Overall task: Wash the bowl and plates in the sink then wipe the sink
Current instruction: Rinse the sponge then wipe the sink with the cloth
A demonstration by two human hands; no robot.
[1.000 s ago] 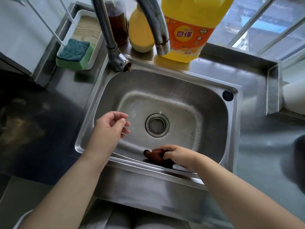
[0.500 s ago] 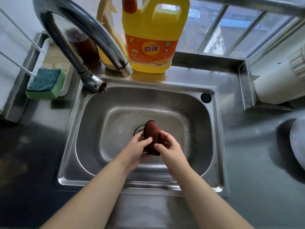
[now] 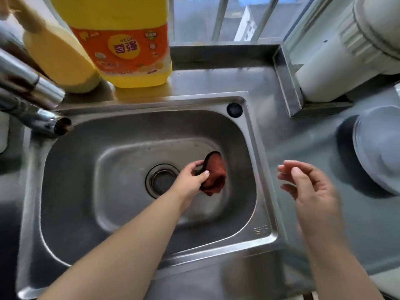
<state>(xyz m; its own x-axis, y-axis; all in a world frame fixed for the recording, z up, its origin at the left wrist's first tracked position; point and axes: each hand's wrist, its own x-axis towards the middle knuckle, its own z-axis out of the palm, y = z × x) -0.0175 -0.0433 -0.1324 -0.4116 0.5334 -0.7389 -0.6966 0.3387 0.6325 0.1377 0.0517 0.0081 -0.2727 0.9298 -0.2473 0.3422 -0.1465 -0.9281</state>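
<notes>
The steel sink (image 3: 263, 180) holds no dishes; its round drain (image 3: 162, 180) sits in the middle of the basin. My left hand (image 3: 191, 177) grips a dark red cloth (image 3: 214, 176) just right of the drain, low in the basin. My right hand (image 3: 307, 182) hovers over the counter right of the sink rim, fingers loosely curved and holding nothing. A stack of white upturned dishes (image 3: 378, 148) stands on the counter at the far right.
A big yellow detergent jug (image 3: 127, 42) and a smaller yellow bottle (image 3: 58, 57) stand behind the sink. The chrome tap (image 3: 32, 105) juts in from the left. A white cylinder (image 3: 337, 68) lies beyond a steel ledge (image 3: 287, 83) at the back right.
My right hand let go of the cloth and moved right, out over the counter. My left hand took the cloth and carried it right of the drain. The view shifted right.
</notes>
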